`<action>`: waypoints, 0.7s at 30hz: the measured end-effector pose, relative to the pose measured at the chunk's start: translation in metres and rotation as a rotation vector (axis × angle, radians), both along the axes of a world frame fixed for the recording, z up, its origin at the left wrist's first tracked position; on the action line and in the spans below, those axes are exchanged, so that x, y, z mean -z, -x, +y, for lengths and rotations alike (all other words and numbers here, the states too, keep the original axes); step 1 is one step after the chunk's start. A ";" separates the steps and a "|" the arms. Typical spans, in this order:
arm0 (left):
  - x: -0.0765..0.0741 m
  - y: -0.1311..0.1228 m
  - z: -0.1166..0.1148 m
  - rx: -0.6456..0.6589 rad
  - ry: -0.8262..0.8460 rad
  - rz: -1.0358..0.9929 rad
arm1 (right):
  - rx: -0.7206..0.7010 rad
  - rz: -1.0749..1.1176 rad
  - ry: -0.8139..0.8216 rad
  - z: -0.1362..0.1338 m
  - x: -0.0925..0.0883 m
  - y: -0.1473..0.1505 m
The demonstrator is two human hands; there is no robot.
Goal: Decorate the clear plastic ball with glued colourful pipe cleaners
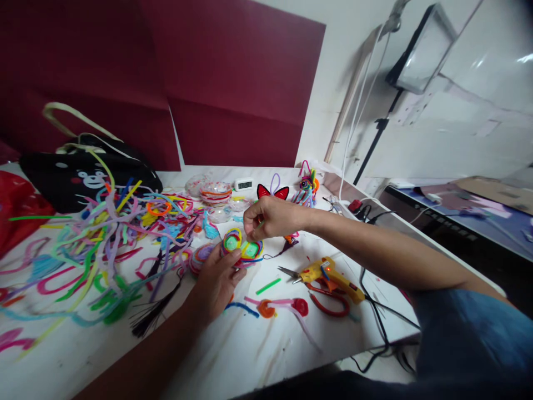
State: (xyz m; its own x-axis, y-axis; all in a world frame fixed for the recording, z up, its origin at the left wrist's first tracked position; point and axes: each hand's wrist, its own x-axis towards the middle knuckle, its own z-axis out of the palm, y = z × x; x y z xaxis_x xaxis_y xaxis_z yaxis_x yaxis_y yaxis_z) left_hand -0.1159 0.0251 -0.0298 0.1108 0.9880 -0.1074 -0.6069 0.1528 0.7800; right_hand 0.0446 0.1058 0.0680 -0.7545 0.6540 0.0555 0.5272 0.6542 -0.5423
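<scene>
My left hand [216, 286] grips a pipe-cleaner craft piece [252, 251] by its left side, above the white table. The piece has two round coils with light green centres and rings of yellow, pink, red and blue. Just above it is my right hand [272, 218], fingers pinched together; what sits between the fingertips is too small to make out. Beside my left hand lies a purple and pink coiled piece [201, 258]. A short green pipe-cleaner length [268, 286] and a pink strip with orange and red coils [283, 305] lie in front.
A yellow glue gun [328, 272] and red-handled scissors [333, 303] lie at the right, with black cables beyond. Loose pipe cleaners [104, 239] heap at the left before a black bag [91, 178]. Bowls [215, 193] and a small digital clock [244, 184] stand behind.
</scene>
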 end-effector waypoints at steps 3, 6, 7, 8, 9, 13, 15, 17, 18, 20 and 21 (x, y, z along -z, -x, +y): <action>0.001 0.000 0.001 -0.002 0.022 0.007 | -0.011 -0.035 -0.031 -0.002 -0.003 0.003; 0.002 0.001 0.001 -0.010 0.047 0.015 | -0.017 -0.049 -0.047 -0.003 -0.004 0.007; 0.002 0.001 0.001 -0.012 0.050 0.014 | -0.015 -0.046 -0.047 -0.004 -0.004 0.008; 0.002 0.001 0.001 -0.014 0.049 0.012 | -0.011 -0.039 -0.037 -0.004 -0.003 0.008; 0.002 0.001 0.001 -0.014 0.043 0.010 | -0.009 -0.026 -0.016 -0.004 -0.003 0.008; 0.002 0.003 0.001 -0.011 0.013 -0.003 | -0.013 0.091 0.160 0.001 0.003 0.001; 0.002 0.004 0.001 -0.017 0.021 -0.009 | 0.007 0.185 0.270 0.004 0.006 -0.005; 0.003 0.004 0.001 -0.030 0.035 -0.016 | 0.045 0.286 0.368 0.006 0.011 -0.011; 0.003 0.005 0.002 -0.034 0.037 -0.018 | 0.070 0.333 0.405 0.007 0.013 -0.014; 0.003 0.005 0.002 -0.050 0.041 -0.024 | 0.122 0.417 0.460 0.007 0.018 -0.018; 0.003 0.005 0.002 -0.063 0.047 -0.025 | 0.150 0.456 0.480 0.007 0.020 -0.019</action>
State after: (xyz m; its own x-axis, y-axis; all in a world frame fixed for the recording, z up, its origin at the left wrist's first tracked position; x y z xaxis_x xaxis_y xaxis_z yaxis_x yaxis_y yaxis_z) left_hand -0.1205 0.0274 -0.0330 0.0521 0.9870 -0.1521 -0.6359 0.1502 0.7570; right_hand 0.0633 0.1128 0.0482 -0.6240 0.7810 0.0241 0.2429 0.2232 -0.9440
